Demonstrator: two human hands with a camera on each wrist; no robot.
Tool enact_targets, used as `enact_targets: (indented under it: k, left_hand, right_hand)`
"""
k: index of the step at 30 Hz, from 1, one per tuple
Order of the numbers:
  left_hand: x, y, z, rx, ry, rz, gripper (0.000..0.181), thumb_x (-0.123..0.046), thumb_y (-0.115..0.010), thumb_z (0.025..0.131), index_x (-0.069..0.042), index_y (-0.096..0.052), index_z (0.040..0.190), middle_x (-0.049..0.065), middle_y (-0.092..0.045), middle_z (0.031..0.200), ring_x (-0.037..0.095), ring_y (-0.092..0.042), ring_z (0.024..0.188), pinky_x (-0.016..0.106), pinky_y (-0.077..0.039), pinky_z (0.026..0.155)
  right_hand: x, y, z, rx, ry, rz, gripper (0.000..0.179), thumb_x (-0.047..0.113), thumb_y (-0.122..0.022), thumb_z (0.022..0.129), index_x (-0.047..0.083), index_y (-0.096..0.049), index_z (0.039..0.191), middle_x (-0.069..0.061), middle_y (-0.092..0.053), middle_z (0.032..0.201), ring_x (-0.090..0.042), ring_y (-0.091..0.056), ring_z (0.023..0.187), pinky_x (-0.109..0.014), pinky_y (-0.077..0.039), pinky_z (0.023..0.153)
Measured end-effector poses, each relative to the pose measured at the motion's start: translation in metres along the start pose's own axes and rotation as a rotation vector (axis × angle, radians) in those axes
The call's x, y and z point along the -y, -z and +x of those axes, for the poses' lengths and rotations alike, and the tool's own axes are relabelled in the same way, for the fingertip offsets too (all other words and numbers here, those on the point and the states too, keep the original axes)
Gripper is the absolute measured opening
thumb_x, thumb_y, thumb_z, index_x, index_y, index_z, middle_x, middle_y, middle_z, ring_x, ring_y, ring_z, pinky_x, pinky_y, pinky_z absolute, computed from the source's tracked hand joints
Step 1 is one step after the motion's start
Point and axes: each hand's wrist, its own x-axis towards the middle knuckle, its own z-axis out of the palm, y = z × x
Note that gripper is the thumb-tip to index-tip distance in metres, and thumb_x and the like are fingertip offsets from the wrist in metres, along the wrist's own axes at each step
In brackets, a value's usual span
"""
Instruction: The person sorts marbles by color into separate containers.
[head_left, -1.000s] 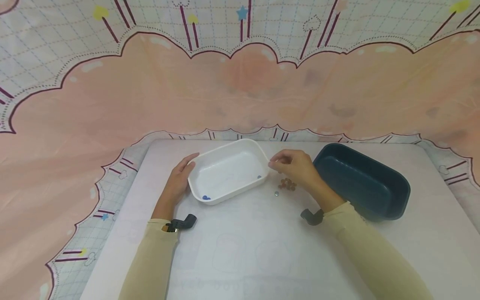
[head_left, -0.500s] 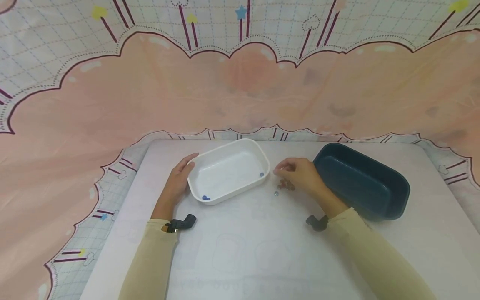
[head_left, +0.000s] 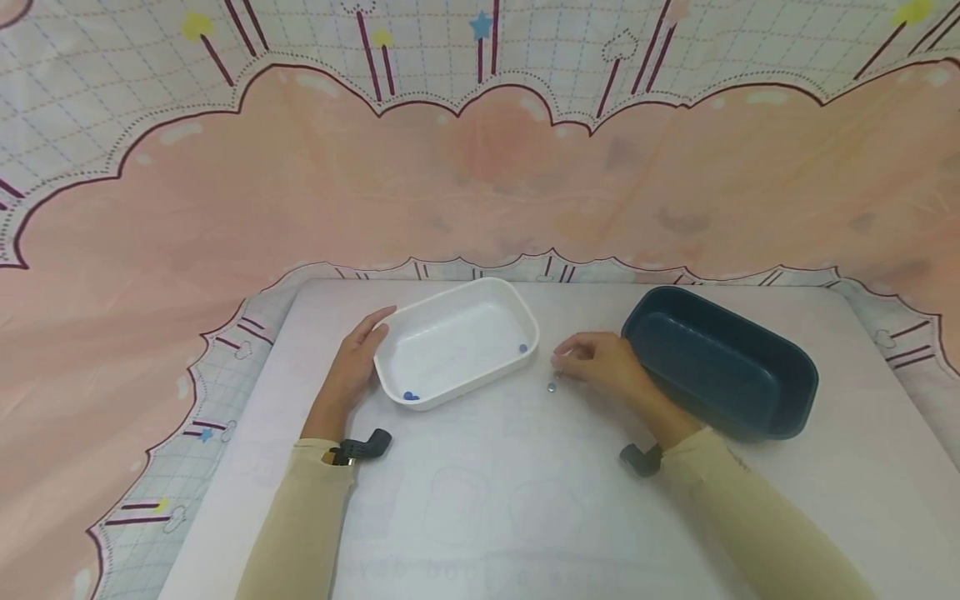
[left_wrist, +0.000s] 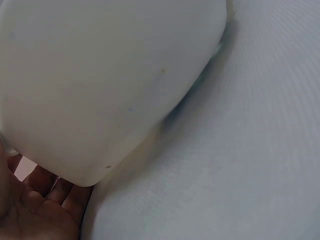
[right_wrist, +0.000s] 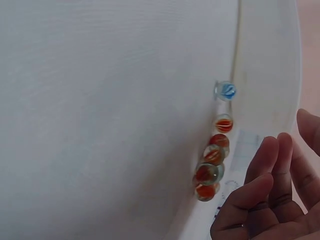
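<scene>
My left hand (head_left: 348,371) holds the left end of a white rectangular tray (head_left: 450,400), thumb at the rim; the left wrist view has the tray's outer wall (left_wrist: 105,95) above its fingers. Blue marbles (head_left: 409,396) lie at the tray's near left corner, and another blue marble (head_left: 522,348) near its right end. My right hand (head_left: 600,362) hovers by the loose marbles, fingers loosely bent, nothing visible between them. In the right wrist view, several orange-swirled glass marbles (right_wrist: 214,155) sit in a cluster beside a blue-swirled marble (right_wrist: 226,90). The head view hides most of that cluster behind the right hand.
A dark blue rectangular tub (head_left: 723,367) stands right of the right hand, close to that forearm. Both stand on a white tabletop (head_left: 480,508), with a patterned pink cloth (head_left: 450,183) hanging behind its far edge.
My right hand has moved from the white tray's right rim down and slightly right, covering the orange marbles. The blue marble at that end has shifted slightly. My left hand stays put.
</scene>
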Motion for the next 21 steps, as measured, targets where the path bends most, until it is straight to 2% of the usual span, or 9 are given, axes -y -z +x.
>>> enact_targets:
  k: [5, 13, 21]
  left_hand:
    - [0.001, 0.000, 0.001, 0.000, -0.009, 0.000, 0.047, -0.053, -0.042, 0.106, -0.041, -0.046, 0.151, -0.008, -0.037, 0.165, 0.022, -0.032, 0.154, 0.050, -0.029, 0.125]
    - [0.002, 0.000, 0.002, -0.001, -0.009, 0.006, 0.047, -0.054, -0.042, 0.106, -0.042, -0.046, 0.151, -0.009, -0.036, 0.165, 0.021, -0.031, 0.155, 0.050, -0.028, 0.125]
    - [0.002, 0.000, 0.002, -0.004, -0.005, 0.007, 0.047, -0.054, -0.042, 0.106, -0.042, -0.046, 0.151, -0.009, -0.037, 0.165, 0.022, -0.032, 0.155, 0.051, -0.028, 0.125]
  right_hand:
    - [-0.001, -0.004, -0.003, -0.007, 0.003, -0.037, 0.023, 0.037, -0.075, 0.091, 0.022, -0.077, 0.109, -0.005, -0.073, 0.100, -0.022, -0.065, 0.086, -0.029, -0.056, 0.069]
    - [-0.006, -0.006, -0.006, 0.018, -0.007, -0.062, 0.024, 0.038, -0.073, 0.093, 0.022, -0.077, 0.111, -0.004, -0.075, 0.109, -0.023, -0.065, 0.097, -0.032, -0.057, 0.077]
    - [-0.011, -0.012, -0.006, 0.022, 0.002, -0.077, 0.020, 0.038, -0.074, 0.092, 0.025, -0.078, 0.107, -0.003, -0.072, 0.103, -0.025, -0.062, 0.099, -0.036, -0.053, 0.082]
